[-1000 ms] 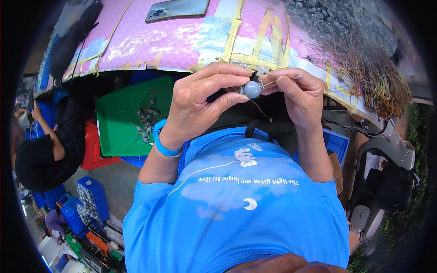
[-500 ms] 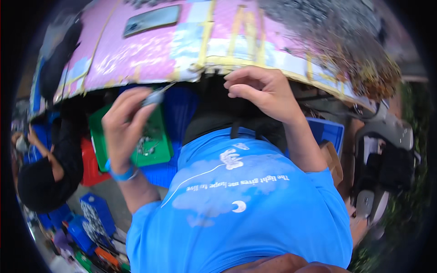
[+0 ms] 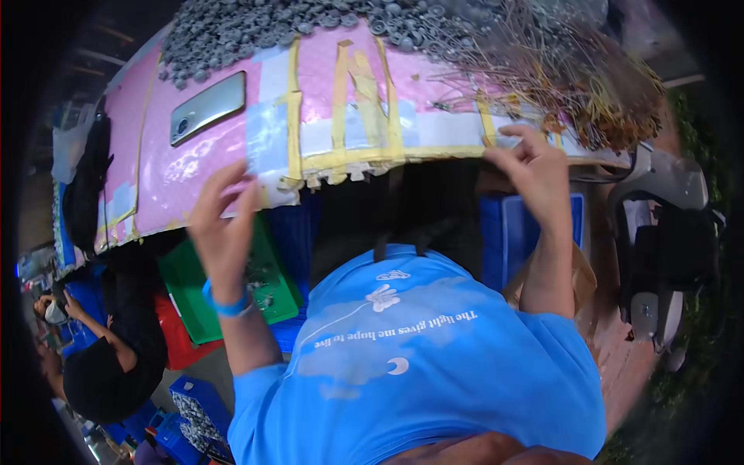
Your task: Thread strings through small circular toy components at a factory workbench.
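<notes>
2 hands open, empty, at pink table edge.

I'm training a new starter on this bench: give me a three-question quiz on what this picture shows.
1. True or false: the phone lies on the pink board.
2. What lies nearest the right hand? A) wire bundle B) green tray C) phone
3. Fill in: the left hand wears a ____ wristband.

Key: 1 true; 2 A; 3 blue.
</notes>
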{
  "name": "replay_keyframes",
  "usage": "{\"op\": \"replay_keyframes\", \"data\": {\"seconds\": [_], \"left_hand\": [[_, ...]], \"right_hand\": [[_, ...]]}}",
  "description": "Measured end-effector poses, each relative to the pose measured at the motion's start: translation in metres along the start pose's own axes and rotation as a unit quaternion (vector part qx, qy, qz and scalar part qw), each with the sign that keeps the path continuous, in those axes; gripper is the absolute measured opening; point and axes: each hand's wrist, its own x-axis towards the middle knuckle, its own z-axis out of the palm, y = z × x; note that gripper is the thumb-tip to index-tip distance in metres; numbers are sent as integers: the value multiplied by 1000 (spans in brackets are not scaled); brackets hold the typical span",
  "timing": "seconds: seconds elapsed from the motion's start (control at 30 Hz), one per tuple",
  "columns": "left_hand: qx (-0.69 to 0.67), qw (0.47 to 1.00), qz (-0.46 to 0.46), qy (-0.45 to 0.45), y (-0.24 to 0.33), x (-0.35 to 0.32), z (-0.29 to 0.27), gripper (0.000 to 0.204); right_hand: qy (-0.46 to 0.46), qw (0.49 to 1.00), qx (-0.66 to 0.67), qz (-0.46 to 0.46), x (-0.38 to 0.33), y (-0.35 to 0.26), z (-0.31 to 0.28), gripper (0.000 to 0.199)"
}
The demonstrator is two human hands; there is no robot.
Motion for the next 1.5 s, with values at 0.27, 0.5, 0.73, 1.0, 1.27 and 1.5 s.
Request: {"op": "replay_keyframes", "data": {"seconds": [0.27,0.5,0.73,1.0,1.27,1.5], "left_hand": [[6,965,230,-126,41,146,137,25],[168,924,330,-95,41,173,180,35],[88,967,197,-133,32,188,178,27],[167,941,272,-111,41,183,191,20],[50,962,269,-8,28,152,137,40],[-293,946,-36,-132,56,62,98,34]], "right_hand": [[44,971,195,-129,-13,4,57,14],[23,953,124,-277,-12,-6,70,14],[59,916,350,-187,-16,-9,56,12],[-118,888,445,9,-29,-13,65,24],[-120,757,642,9,-35,12,65,18],[-97,820,564,-30,-32,-12,75,16]]}}
